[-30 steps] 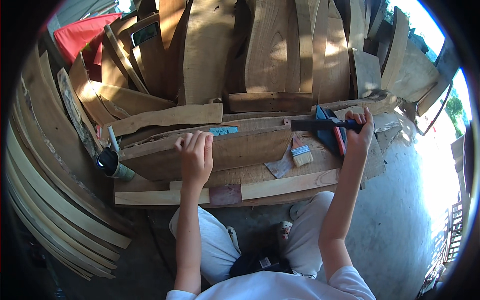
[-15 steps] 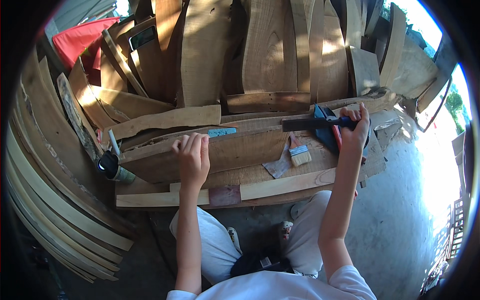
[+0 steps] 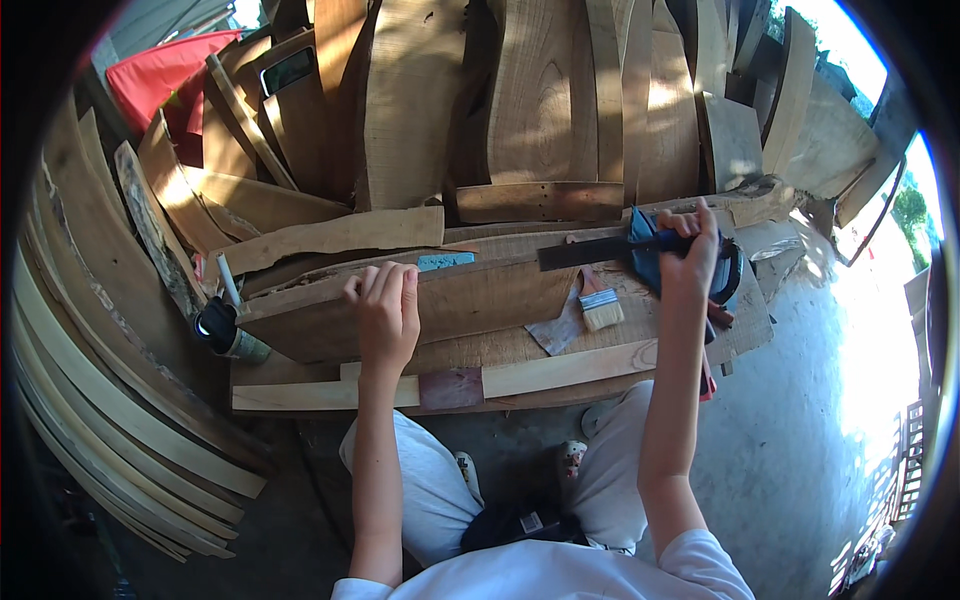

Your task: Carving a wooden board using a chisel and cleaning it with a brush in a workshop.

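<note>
My left hand (image 3: 388, 308) is closed over the top edge of a brown wooden board (image 3: 490, 303), which stands tilted on its long side on the bench. My right hand (image 3: 686, 248) is wrapped round the handle of a flat dark file (image 3: 585, 252). Its blade points left and lies across the board's upper right corner. Behind the board's top edge, a light-blue piece (image 3: 446, 261) shows in part. A paintbrush (image 3: 601, 310) with pale bristles lies below the blade, beside a grey sheet (image 3: 553, 331).
A wooden strip (image 3: 560, 370) runs along the near edge of the bench. At the left end stands a can (image 3: 245, 347) holding dark items. A blue container (image 3: 643, 262) sits behind my right hand. Tall planks (image 3: 415, 110) lean at the back; curved strips (image 3: 130, 440) stand left.
My right hand has moved left with the file, so the blade reaches further over the board's corner. My left hand and the board have hardly moved.
</note>
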`<state>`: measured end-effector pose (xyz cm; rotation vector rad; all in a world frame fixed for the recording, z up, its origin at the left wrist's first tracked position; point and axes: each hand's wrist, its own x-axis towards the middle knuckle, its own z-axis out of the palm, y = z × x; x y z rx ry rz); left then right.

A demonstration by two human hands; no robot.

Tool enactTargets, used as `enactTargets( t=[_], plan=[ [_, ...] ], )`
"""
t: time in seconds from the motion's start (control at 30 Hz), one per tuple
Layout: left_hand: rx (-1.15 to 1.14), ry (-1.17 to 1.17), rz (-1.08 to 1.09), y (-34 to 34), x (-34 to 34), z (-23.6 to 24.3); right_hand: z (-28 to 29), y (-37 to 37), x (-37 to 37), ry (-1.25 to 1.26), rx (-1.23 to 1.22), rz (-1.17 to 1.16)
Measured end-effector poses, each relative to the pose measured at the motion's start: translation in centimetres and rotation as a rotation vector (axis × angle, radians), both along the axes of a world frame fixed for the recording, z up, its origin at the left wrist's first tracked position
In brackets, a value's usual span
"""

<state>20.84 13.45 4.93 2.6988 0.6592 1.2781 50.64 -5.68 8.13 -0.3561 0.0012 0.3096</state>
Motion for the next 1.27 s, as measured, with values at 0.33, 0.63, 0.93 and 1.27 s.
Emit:
enactTargets(
  t=[0.33, 0.63, 0.93, 1.27],
  plan=[
    [0.0, 0.0, -0.003, 0.2, -0.2, 0.0, 2.2, -1.2, -0.9, -0.052, -0.068, -0.164],
    [-0.012, -0.002, -0.006, 0.1, 0.0, -0.2, 3.3, 1.3, -4.9, -0.101, -0.126, -0.153],
    [0.005, 0.008, 0.003, 0.0, -0.1, 0.1, 3.4, -3.6, -0.2, -0.065, -0.051, -0.232],
    [0.002, 0.001, 0.002, 0.1, 0.0, -0.3, -1.5, 1.4, -0.5, -0.002, 0.041, 0.187]
  ],
)
